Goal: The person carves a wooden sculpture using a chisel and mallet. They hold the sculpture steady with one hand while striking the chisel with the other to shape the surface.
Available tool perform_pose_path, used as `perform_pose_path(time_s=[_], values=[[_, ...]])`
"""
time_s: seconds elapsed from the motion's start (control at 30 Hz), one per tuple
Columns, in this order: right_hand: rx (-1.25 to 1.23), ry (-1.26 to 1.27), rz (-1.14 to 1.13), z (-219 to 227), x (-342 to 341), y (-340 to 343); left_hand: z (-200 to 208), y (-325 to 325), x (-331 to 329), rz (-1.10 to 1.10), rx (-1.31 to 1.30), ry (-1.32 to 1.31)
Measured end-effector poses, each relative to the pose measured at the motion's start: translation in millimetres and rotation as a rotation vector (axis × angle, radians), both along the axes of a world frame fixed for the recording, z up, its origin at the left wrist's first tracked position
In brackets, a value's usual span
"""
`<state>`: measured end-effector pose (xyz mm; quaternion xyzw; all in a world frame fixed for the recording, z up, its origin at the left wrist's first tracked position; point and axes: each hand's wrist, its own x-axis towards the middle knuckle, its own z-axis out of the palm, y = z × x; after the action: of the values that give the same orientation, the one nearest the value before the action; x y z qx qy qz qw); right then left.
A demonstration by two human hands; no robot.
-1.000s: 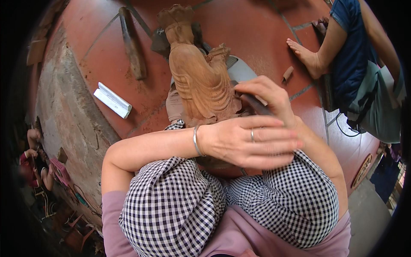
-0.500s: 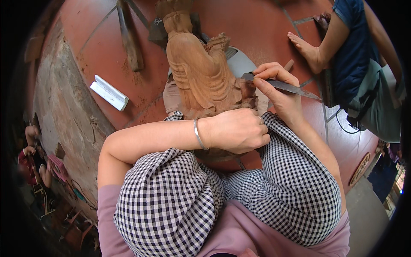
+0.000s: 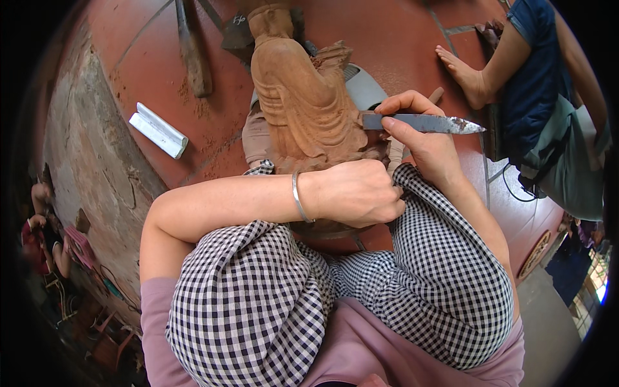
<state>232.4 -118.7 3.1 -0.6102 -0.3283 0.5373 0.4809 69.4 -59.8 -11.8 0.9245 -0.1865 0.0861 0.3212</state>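
A brown carved wooden statue (image 3: 300, 106) of a robed figure stands tilted between my feet, its head cut off by the upper edge. My right hand (image 3: 422, 132) is closed on a flat, pointed metal carving blade (image 3: 419, 122). The blade's square end meets the statue's right side, and its pointed, worn end sticks out to the right. My left hand (image 3: 361, 193), a bracelet on its wrist, is closed in a fist in front of the statue's base, against my checkered trouser leg (image 3: 445, 271). Its fingertips are hidden, so what they hold cannot be made out.
A wooden mallet-like club (image 3: 193, 55) and a white grooved block (image 3: 158, 130) lie on the red tiles at left. A dark block (image 3: 238, 39) sits behind the statue. A seated person's bare foot (image 3: 461, 74) reaches in from the right. Wood dust is scattered on the floor.
The blade has turned in my right hand, now showing its broad face and lying more level. My left hand has hardly moved. The view has shifted slightly.
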Motion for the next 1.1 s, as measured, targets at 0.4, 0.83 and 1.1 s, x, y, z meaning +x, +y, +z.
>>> perform_pose_path(time_s=[0.4, 0.83, 1.1], values=[[-0.035, 0.138, -0.059, 2.8, 3.5, -2.2, 7.3, -2.1, -8.4, -0.053, 0.048, 0.074], [0.044, -0.2, 0.698, 28.1, 21.3, 53.7, 1.2, -9.3, -1.1, -0.106, 0.077, 0.16], [0.266, -0.522, 0.892, 19.1, 20.3, 80.2, -4.7, -8.7, 0.5, -0.102, 0.036, 0.134]])
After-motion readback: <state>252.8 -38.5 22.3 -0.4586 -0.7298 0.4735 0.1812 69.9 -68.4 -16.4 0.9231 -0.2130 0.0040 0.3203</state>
